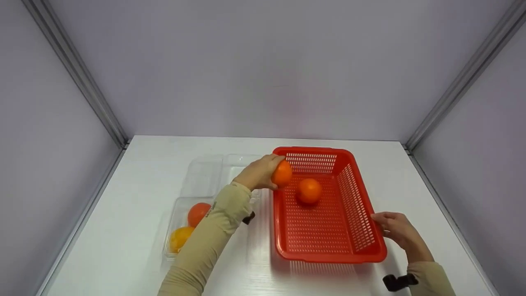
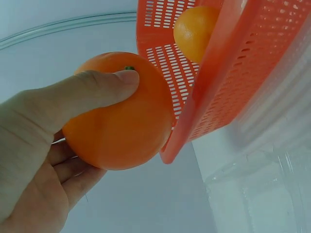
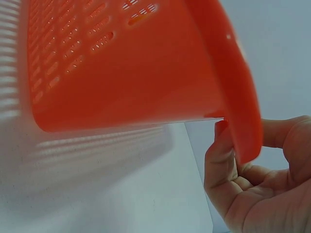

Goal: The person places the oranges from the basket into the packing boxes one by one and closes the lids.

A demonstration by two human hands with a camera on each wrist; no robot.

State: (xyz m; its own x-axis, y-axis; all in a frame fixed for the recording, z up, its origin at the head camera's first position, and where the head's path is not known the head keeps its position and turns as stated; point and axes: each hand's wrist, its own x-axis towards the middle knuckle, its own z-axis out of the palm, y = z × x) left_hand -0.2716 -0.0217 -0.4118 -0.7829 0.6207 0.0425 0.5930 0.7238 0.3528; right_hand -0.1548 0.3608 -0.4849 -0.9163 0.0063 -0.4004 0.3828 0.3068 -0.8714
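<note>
The orange [image 1: 282, 174] was right there in my left hand [image 1: 259, 172], thumb laid across it beside the green stem end, fingers bent round the other side, opened only as wide as the fruit! It was up at the left rim of the red basket [image 1: 316, 234], though whether it touched that rim I couldn't tell. Just to the right of that hand, down on the basket's floor, sat a second orange [image 1: 309, 190]. Over on the far side, my right hand [image 1: 396, 229] pinched the basket's right rim between thumb and curled fingers. Behind my left hand, partly covered by my sleeve [image 1: 222, 220], lay clear plastic packaging [image 1: 201, 176], with a reddish fruit [image 1: 199, 214] and a yellow one [image 1: 181, 238] side by side in its nearer part, all on the white table [image 1: 111, 230]!
</note>
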